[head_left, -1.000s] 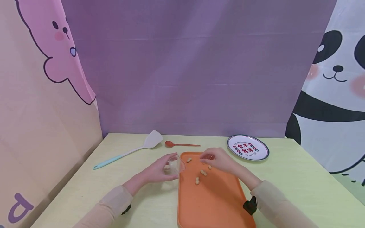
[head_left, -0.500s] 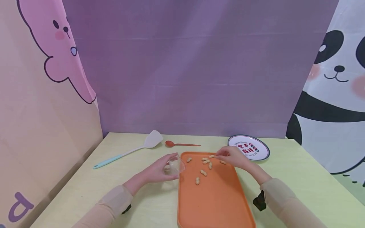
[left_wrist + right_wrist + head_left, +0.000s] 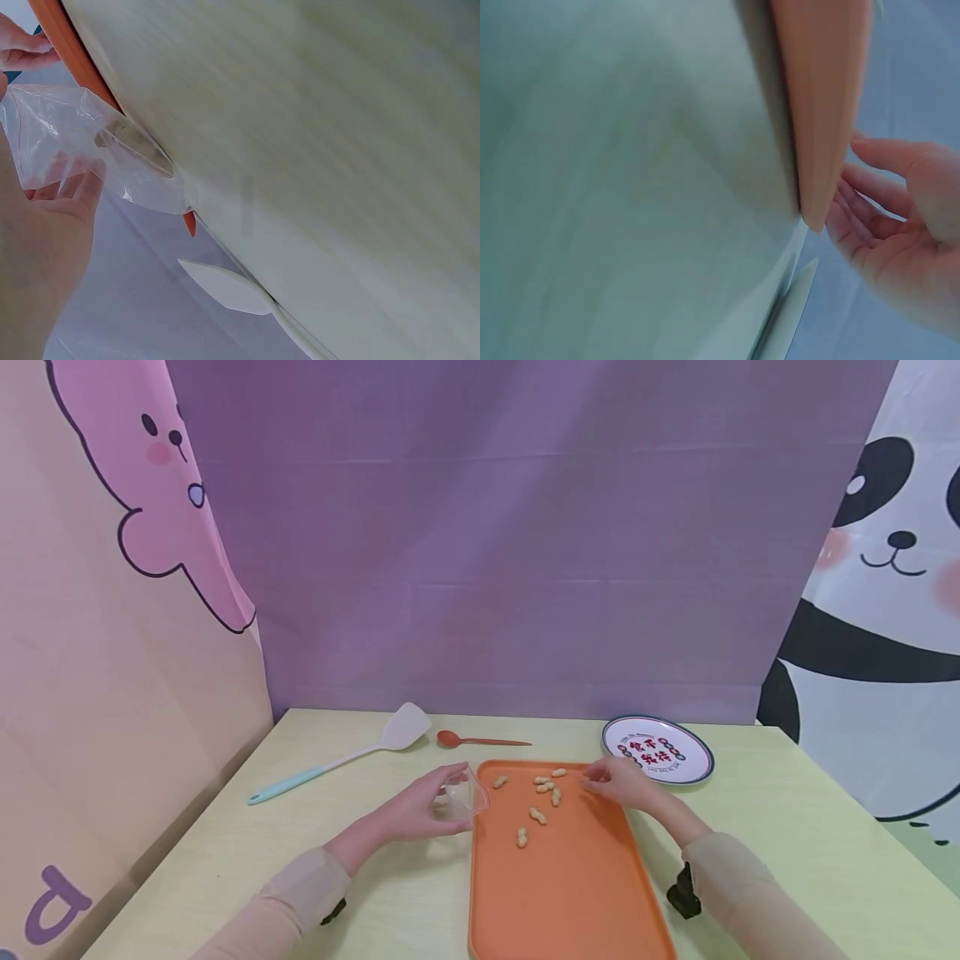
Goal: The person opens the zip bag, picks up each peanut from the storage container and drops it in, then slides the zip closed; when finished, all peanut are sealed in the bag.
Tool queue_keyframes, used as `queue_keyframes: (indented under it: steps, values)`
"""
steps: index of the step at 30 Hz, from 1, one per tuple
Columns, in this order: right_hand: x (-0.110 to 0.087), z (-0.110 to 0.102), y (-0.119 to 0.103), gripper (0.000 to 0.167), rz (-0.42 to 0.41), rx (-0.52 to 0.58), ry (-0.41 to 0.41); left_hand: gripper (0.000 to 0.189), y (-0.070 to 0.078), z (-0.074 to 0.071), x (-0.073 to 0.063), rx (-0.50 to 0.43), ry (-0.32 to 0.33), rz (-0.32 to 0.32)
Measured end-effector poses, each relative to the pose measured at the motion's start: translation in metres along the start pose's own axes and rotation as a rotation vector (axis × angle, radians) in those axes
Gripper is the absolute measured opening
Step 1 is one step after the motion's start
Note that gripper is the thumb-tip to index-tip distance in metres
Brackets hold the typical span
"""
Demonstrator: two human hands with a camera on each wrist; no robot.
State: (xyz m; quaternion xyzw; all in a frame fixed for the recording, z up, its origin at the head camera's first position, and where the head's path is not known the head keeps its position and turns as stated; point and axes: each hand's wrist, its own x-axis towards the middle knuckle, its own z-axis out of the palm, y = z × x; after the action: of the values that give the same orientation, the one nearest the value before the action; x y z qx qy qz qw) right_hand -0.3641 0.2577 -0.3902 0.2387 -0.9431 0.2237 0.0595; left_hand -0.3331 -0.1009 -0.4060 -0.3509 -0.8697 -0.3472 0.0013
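My left hand (image 3: 423, 806) holds a clear plastic bag (image 3: 459, 795) beside the orange tray's left edge. A brownish lump (image 3: 135, 146) shows through the bag (image 3: 56, 124) in the left wrist view. Several unshelled peanuts (image 3: 537, 816) lie on the tray (image 3: 562, 893), mostly toward its far end. My right hand (image 3: 618, 783) is at the tray's far right corner, fingers bent. In the right wrist view the tray's side (image 3: 821, 112) hides some fingertips of that hand (image 3: 907, 217), so whether they pinch a peanut is not visible.
A white spatula with a light blue handle (image 3: 288, 787) lies at the far left. Behind the tray is a red spoon (image 3: 487, 742). A white plate with a blue rim and red lettering (image 3: 660, 750) stands just beyond my right hand.
My right hand moved right from over the peanuts to the tray's far right corner, where it covers the spot of a peanut seen earlier. The left hand and bag stay put.
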Motion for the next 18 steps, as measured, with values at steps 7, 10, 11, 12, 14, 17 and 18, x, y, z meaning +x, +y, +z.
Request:
queue_keyframes:
  steps: [7,10,11,12,14,17,18]
  values:
    - [0.002,0.006,0.018,0.014,-0.097,0.078,-0.031,0.084,-0.001,0.001,0.0,-0.001,-0.004,0.008]
    - [0.001,0.006,0.015,0.011,-0.111,0.094,-0.041,0.083,-0.001,0.001,0.0,-0.004,-0.005,0.006]
    - [0.001,0.006,0.013,0.011,-0.113,0.093,-0.044,0.083,-0.001,0.001,0.0,-0.004,-0.006,0.004]
    - [0.0,0.006,0.01,0.01,-0.107,0.092,-0.048,0.083,0.0,0.001,0.0,-0.006,-0.007,0.0]
    - [-0.005,0.001,-0.004,0.011,-0.054,0.069,-0.067,0.083,0.001,0.001,-0.001,-0.008,-0.009,-0.005]
    - [-0.007,0.0,-0.007,0.015,-0.042,0.058,-0.063,0.083,0.002,0.0,-0.001,-0.004,-0.012,-0.006]
    - [-0.008,0.0,-0.007,0.016,-0.038,0.052,-0.058,0.083,0.002,0.0,-0.001,-0.002,-0.011,-0.005]
